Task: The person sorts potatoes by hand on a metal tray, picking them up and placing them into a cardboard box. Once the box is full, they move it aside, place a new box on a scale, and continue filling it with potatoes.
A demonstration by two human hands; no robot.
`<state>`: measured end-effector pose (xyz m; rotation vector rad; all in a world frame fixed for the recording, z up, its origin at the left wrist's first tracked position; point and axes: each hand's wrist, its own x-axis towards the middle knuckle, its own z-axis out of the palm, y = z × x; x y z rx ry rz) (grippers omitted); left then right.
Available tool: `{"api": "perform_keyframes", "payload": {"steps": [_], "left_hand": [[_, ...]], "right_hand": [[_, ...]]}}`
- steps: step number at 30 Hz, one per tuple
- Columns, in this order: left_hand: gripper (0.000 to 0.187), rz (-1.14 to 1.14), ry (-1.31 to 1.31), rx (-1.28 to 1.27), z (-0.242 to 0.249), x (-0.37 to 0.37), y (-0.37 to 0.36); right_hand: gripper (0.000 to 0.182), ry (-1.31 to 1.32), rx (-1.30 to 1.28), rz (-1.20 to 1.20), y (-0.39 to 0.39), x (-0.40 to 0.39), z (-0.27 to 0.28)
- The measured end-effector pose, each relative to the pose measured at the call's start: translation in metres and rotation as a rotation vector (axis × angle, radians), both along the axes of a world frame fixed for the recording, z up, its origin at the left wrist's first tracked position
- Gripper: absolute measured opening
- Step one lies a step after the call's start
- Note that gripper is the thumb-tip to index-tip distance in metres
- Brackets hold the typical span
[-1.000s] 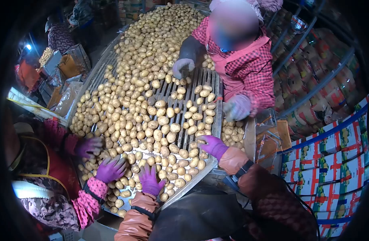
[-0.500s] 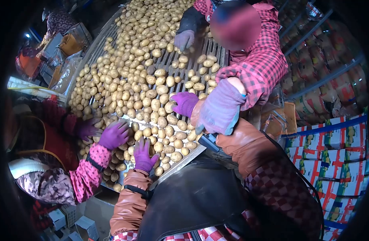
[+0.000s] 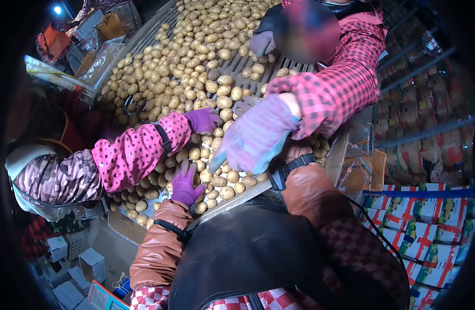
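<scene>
Our left hand [image 3: 185, 185] in a purple glove rests flat, fingers spread, on small yellow-brown potatoes [image 3: 216, 182]; our right hand at 2 o'clock is hidden behind a co-worker's grey glove [image 3: 255, 135], grip unreadable.

A produce packing shed: potatoes [image 3: 196, 67] on a slatted sorting table [image 3: 247, 64], stacked cartons [image 3: 428, 206].

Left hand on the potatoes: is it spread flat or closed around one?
Spread flat. The left hand in its purple glove lies palm down on the potatoes at the near end of the slatted table, fingers apart, gripping none.
</scene>
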<state>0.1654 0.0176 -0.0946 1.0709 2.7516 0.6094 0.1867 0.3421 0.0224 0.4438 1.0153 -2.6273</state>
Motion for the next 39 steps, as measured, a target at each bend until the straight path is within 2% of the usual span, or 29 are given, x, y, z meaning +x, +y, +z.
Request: {"api": "perform_keyframes", "payload": {"steps": [3, 5, 8, 10, 11, 17, 21, 27, 34, 35, 37, 39], "left_hand": [[0.089, 0.024, -0.025, -0.015, 0.005, 0.003, -0.001], [0.089, 0.043, -0.036, -0.048, 0.008, 0.002, 0.002], [0.086, 0.015, -0.081, 0.045, 0.002, -0.005, 0.000], [0.085, 0.037, -0.192, 0.069, 0.000, -0.015, 0.000], [0.084, 0.047, -0.246, 0.082, 0.000, -0.017, 0.000], [0.084, 0.019, -0.106, 0.088, 0.000, -0.017, -0.001], [0.080, 0.010, -0.119, 0.129, -0.006, -0.020, -0.003], [0.074, 0.060, -0.341, 0.244, 0.001, -0.031, -0.004], [0.065, 0.130, -0.441, 0.373, 0.012, -0.030, -0.005], [0.062, 0.130, -0.401, 0.332, 0.013, -0.030, -0.007], [0.059, 0.199, -0.516, 0.497, 0.012, -0.029, -0.009], [0.059, 0.297, -0.642, 0.608, 0.031, -0.025, -0.014]], "right_hand": [[0.050, 0.038, -0.058, 0.017, -0.014, -0.012, 0.004], [0.049, 0.038, -0.106, -0.076, -0.006, -0.021, 0.003], [0.048, 0.006, -0.223, -0.372, 0.029, -0.034, -0.006], [0.047, -0.007, -0.258, -0.447, 0.044, -0.035, -0.009], [0.047, 0.001, -0.263, -0.443, 0.045, -0.036, -0.011], [0.048, -0.002, -0.217, -0.473, 0.041, -0.033, 0.001], [0.046, -0.049, -0.278, -0.522, 0.050, -0.030, -0.006], [0.048, -0.015, -0.288, -0.540, 0.056, -0.020, -0.007], [0.045, -0.046, -0.215, -0.519, 0.049, -0.009, -0.008], [0.043, -0.071, -0.213, -0.538, 0.049, -0.006, -0.009], [0.042, -0.109, -0.229, -0.565, 0.047, -0.003, -0.011], [0.046, -0.072, -0.149, -0.373, 0.037, 0.003, -0.014]]}}
